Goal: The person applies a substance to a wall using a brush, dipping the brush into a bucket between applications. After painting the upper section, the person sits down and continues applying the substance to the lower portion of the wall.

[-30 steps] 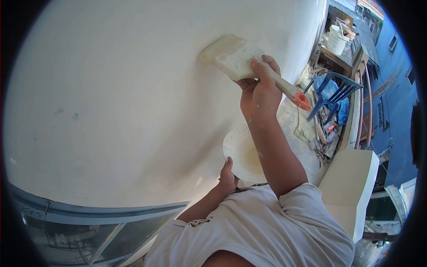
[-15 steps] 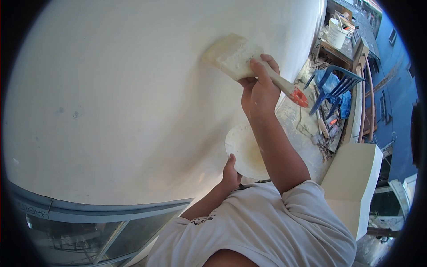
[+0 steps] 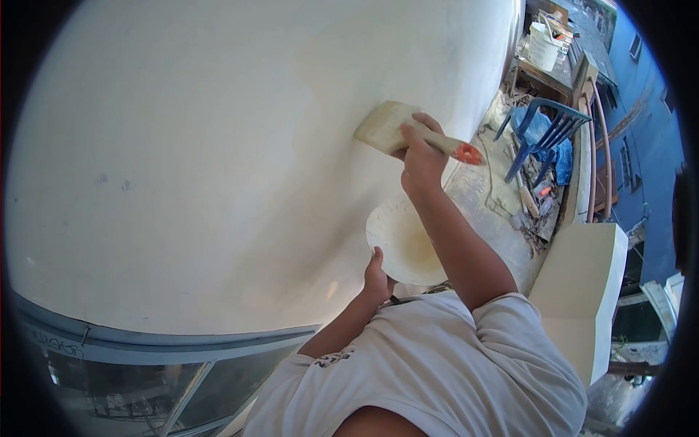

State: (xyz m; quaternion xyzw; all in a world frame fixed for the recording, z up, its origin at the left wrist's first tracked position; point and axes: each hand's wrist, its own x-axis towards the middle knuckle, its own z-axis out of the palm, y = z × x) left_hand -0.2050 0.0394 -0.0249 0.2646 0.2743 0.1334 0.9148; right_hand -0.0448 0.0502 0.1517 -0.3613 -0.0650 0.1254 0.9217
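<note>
My right hand point(image 3: 424, 155) is wrapped round a wide paintbrush point(image 3: 384, 130) with pale, coated bristles and a red-tipped handle. The bristle end lies against or very close to the off-white wall point(image 3: 182, 146); exact contact is hard to make out. Lower down, my left hand point(image 3: 376, 280) grips the rim of a white bowl point(image 3: 389, 226), thumb on the near side and fingers hidden beneath. A yellowish liquid or residue shows inside the bowl, partly covered by my right forearm.
A blue plastic chair point(image 3: 550, 131) stands on the right among debris and blue plastic sheeting. Beyond it, a white bucket point(image 3: 545, 47) rests on a wooden table point(image 3: 542, 76). A window point(image 3: 145, 386) is at lower left, and a cream ledge point(image 3: 575, 280) at right.
My right hand has brought the paintbrush down along the wall and slightly to the right, and its handle lies flatter. My left hand and the bowl have barely moved.
</note>
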